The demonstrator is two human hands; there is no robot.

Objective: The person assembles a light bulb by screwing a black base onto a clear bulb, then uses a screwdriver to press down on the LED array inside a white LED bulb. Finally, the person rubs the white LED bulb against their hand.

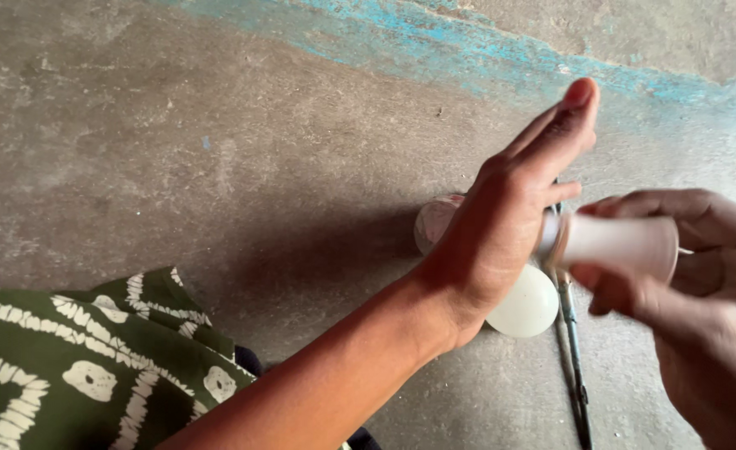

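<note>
My right hand (701, 275) grips a white cylindrical piece (618, 244), blurred, held sideways at the right of the head view. The flat palm of my left hand (510, 217), fingers straight and together, presses against the left end of that cylinder. Just below the left hand a white rounded dome, like a bulb's globe (525, 304), lies on the concrete floor (218, 167). A pale clear round object (435, 221) shows partly behind the left hand.
A thin dark metal tool (574, 350) lies on the floor under the hands, pointing toward me. Green cloth with a white pattern (76, 367) covers my knee at the lower left. A blue painted streak (468, 54) crosses the floor at the top.
</note>
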